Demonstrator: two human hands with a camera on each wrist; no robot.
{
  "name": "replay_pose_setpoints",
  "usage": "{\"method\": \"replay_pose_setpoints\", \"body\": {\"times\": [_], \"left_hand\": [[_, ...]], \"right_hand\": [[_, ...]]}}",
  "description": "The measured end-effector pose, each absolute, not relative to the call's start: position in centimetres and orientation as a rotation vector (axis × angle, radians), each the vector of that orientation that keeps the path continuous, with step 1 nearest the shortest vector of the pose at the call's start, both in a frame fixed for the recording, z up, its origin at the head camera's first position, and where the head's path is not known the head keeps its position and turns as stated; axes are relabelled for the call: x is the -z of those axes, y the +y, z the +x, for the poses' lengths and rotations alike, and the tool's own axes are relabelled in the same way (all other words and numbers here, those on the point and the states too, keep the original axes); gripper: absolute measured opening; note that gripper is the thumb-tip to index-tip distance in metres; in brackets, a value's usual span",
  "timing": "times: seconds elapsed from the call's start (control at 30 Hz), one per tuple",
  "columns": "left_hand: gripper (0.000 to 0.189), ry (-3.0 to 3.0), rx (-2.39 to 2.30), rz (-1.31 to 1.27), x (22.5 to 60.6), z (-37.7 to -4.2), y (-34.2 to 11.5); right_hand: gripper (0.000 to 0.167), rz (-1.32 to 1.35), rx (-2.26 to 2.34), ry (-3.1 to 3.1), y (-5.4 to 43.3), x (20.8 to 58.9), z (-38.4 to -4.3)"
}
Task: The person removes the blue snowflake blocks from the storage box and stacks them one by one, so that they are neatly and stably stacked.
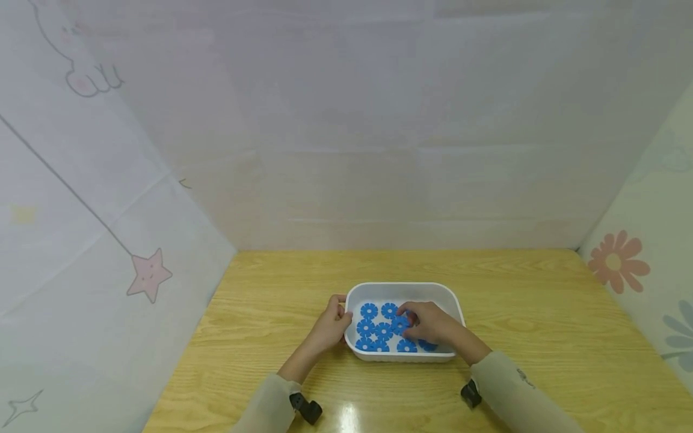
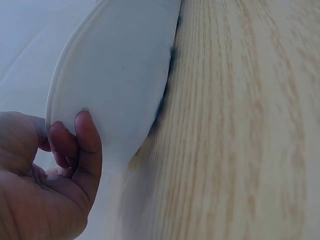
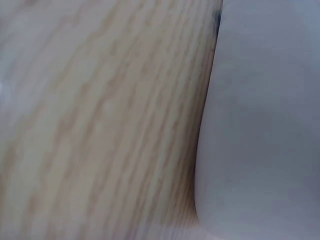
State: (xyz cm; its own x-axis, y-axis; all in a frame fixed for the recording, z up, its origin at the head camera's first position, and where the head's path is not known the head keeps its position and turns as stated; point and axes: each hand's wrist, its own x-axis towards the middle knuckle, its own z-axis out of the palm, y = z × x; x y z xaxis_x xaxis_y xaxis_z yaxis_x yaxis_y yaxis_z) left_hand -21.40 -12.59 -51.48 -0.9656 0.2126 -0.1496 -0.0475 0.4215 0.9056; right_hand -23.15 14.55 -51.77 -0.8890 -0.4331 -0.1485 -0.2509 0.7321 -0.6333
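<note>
A white plastic tub (image 1: 403,357) on the table holds several blue flower-shaped notched discs (image 1: 369,311), each with a hole in its middle. My left hand (image 1: 331,325) grips the tub's left end; in the left wrist view its thumb is on the rim side and curled fingers (image 2: 89,145) press the outer wall. My right hand (image 1: 430,323) reaches into the tub from the right, its thumb and forefinger pinching a blue disc (image 1: 400,325) at its edges. The right wrist view shows the tub's outer wall (image 3: 265,120) but not the hand.
The wooden table (image 1: 292,282) runs back to a pale cloth wall (image 1: 346,180), with printed cloth at both sides. Dark wrist cameras (image 1: 307,409) are strapped over light sleeves. A blue disc (image 1: 427,345) lies partly under the right hand.
</note>
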Motion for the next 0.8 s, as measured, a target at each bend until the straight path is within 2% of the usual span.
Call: {"method": "replay_pose_setpoints", "body": {"times": [0.8], "left_hand": [[0.043,2.278,-1.711,0.109,51.82,-21.65,-12.96]], "right_hand": [[0.043,-0.551,1.003,2.685,15.04,51.34,-23.11]]}}
